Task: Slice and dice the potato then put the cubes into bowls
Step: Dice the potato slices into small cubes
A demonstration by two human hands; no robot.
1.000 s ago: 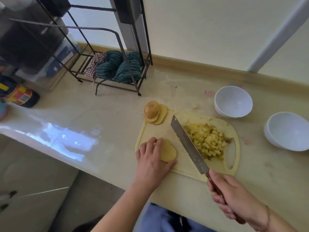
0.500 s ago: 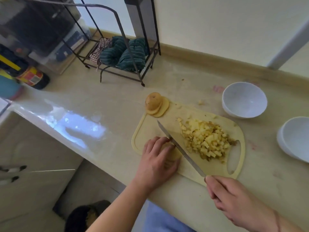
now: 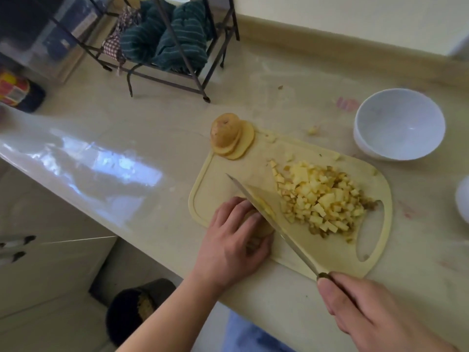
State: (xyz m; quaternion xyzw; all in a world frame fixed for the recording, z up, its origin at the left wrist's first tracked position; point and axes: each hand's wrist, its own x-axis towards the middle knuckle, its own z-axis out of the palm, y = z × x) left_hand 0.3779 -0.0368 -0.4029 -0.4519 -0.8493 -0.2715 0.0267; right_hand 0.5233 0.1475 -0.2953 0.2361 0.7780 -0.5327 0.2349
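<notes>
You cut potato slices at the board's near-left corner.
Your left hand (image 3: 234, 246) fingers press the slices (image 3: 262, 226); your right hand (image 3: 365, 313) seems clenched around the knife (image 3: 269, 212).

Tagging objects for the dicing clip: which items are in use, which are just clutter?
In use: left hand, potato slice, knife, right hand, cutting board, potato cubes, stacked slices, white bowl.

Clutter: wire rack, green cloths, can.
</notes>
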